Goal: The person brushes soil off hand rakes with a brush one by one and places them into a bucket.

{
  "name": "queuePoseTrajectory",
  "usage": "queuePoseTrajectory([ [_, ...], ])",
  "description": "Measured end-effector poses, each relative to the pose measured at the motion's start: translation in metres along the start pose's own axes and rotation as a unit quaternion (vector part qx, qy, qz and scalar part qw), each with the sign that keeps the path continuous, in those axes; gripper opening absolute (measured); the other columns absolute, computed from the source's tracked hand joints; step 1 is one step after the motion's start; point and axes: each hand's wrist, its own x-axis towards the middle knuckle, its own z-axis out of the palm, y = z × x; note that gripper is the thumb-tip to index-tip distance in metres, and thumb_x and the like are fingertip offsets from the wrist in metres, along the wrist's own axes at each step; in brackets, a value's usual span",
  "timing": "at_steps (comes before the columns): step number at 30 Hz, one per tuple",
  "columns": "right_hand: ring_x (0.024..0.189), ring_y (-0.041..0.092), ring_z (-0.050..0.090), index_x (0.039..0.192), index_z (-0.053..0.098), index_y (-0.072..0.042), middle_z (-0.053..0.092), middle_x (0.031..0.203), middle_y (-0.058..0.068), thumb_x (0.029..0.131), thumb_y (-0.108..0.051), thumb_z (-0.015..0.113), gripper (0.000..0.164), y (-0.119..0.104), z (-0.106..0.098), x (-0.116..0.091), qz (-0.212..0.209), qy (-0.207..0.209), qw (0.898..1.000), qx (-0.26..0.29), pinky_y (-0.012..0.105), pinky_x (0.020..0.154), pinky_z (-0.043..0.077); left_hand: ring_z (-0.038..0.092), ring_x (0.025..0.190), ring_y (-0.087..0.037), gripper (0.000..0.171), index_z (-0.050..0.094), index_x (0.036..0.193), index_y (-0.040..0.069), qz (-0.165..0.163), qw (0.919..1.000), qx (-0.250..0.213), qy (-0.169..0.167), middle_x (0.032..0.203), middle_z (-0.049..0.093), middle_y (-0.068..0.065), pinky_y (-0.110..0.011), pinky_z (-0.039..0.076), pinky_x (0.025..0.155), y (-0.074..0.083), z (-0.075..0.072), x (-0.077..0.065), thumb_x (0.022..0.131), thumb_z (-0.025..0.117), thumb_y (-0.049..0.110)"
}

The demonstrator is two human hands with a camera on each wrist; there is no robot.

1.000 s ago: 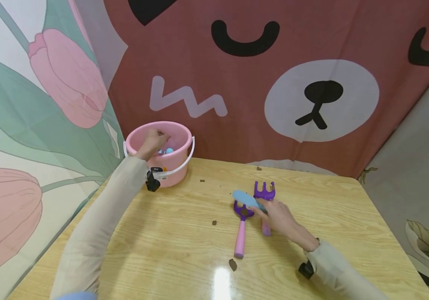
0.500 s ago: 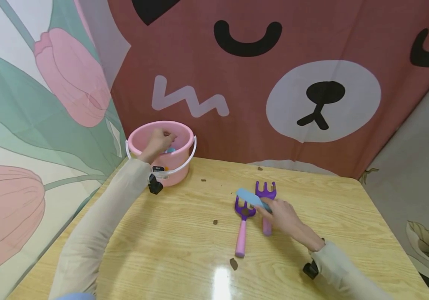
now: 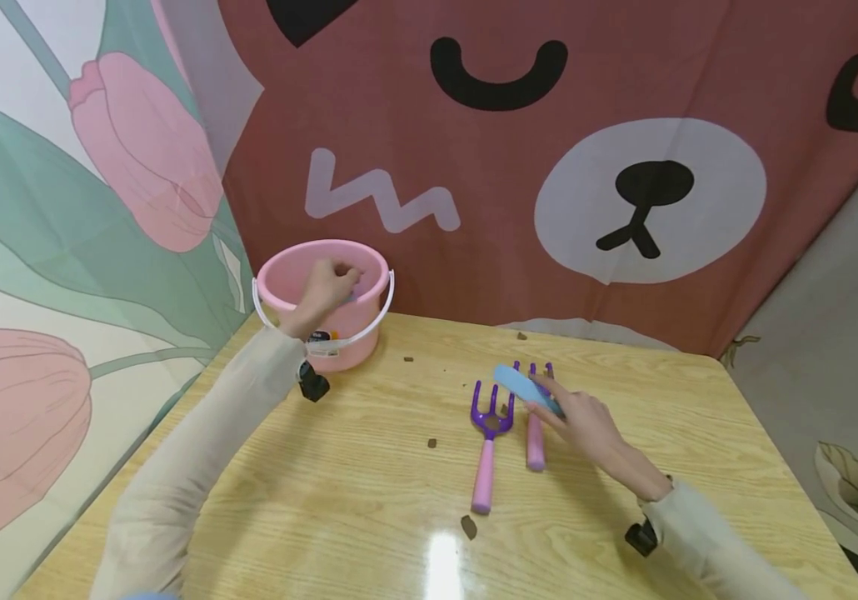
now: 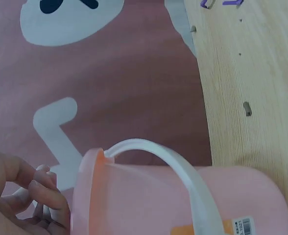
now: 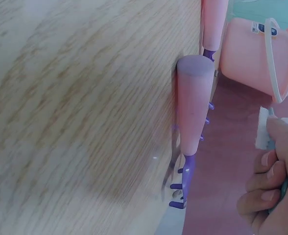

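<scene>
Over the mouth of a pink bucket [image 3: 360,318], my left hand [image 3: 324,287] hangs with its fingers loosely curled. In the left wrist view those fingers [image 4: 48,196] are beside the bucket's rim, and nothing shows between them. My right hand [image 3: 586,425] grips a light-blue brush [image 3: 515,385], whose white bristles [image 5: 263,128] show in the right wrist view. Brush and hand partly cover a toy hand fork [image 3: 536,446] with purple tines and a pink handle. A second fork [image 3: 483,475] of the same colours lies left of it, a brown scrap [image 3: 492,422] at its tines.
Brown scraps lie scattered on the wooden table [image 3: 324,492], one near the front [image 3: 469,527] and others further back. The bucket's white handle [image 4: 178,169] hangs down its near side. A bear-print cloth [image 3: 489,192] hangs right behind the table.
My right hand has moved right with the brush, uncovering the tines of the left fork. My left hand has shifted slightly right over the bucket.
</scene>
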Motion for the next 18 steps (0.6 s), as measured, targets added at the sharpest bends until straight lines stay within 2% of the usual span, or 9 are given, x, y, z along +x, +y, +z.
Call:
queuePoseTrajectory([
  [5, 0.044, 0.007, 0.034, 0.138, 0.052, -0.003, 0.039, 0.054, -0.005, 0.099, -0.026, 0.064, 0.047, 0.003, 0.0, -0.001, -0.028, 0.04, 0.999, -0.016, 0.024, 0.041, 0.029, 0.055, 0.063, -0.008, 0.026, 0.069, 0.11, -0.008, 0.041, 0.9991, 0.0, 0.004, 0.092, 0.068, -0.024, -0.018, 0.045, 0.059, 0.007, 0.009, -0.009, 0.094, 0.054, 0.005],
  [8, 0.048, 0.012, 0.046, 0.135, 0.05, 0.002, 0.056, 0.063, 0.007, 0.097, -0.018, 0.066, 0.046, 0.004, 0.002, -0.002, -0.043, 0.07, 0.996, -0.023, 0.027, 0.04, 0.036, 0.057, 0.063, -0.01, 0.025, 0.069, 0.107, -0.008, 0.052, 0.9986, -0.006, -0.004, 0.091, 0.067, -0.021, -0.018, 0.045, 0.058, 0.012, 0.014, -0.016, 0.094, 0.052, 0.004],
  [10, 0.056, 0.021, 0.058, 0.133, 0.048, 0.005, 0.065, 0.078, 0.019, 0.096, -0.013, 0.067, 0.045, 0.005, 0.003, -0.003, -0.047, 0.086, 0.995, -0.027, 0.033, 0.043, 0.045, 0.059, 0.063, -0.013, 0.024, 0.07, 0.106, -0.008, 0.058, 0.9981, -0.014, -0.011, 0.091, 0.067, -0.021, -0.018, 0.045, 0.056, 0.014, 0.017, -0.019, 0.095, 0.052, 0.004],
  [12, 0.067, 0.03, 0.066, 0.132, 0.047, 0.007, 0.067, 0.094, 0.028, 0.095, -0.01, 0.067, 0.045, 0.006, 0.004, -0.003, -0.048, 0.097, 0.994, -0.028, 0.039, 0.047, 0.051, 0.062, 0.065, -0.018, 0.024, 0.07, 0.105, -0.007, 0.061, 0.9976, -0.025, -0.02, 0.091, 0.067, -0.021, -0.017, 0.044, 0.053, 0.016, 0.021, -0.022, 0.095, 0.052, 0.004],
  [15, 0.079, 0.041, 0.068, 0.131, 0.047, 0.009, 0.065, 0.106, 0.033, 0.094, -0.01, 0.068, 0.046, 0.007, 0.004, -0.004, -0.045, 0.102, 0.993, -0.023, 0.046, 0.052, 0.055, 0.064, 0.067, -0.027, 0.023, 0.071, 0.104, -0.004, 0.065, 0.9969, -0.031, -0.033, 0.088, 0.066, -0.018, -0.017, 0.042, 0.05, 0.016, 0.027, -0.026, 0.094, 0.052, 0.003],
  [18, 0.077, 0.038, 0.069, 0.131, 0.048, 0.008, 0.065, 0.106, 0.032, 0.094, -0.012, 0.069, 0.047, 0.008, 0.004, -0.004, -0.042, 0.097, 0.994, -0.018, 0.044, 0.052, 0.055, 0.063, 0.069, -0.033, 0.022, 0.071, 0.104, -0.003, 0.067, 0.9959, -0.04, -0.047, 0.088, 0.067, -0.015, -0.018, 0.042, 0.05, 0.014, 0.033, -0.03, 0.095, 0.051, 0.003],
])
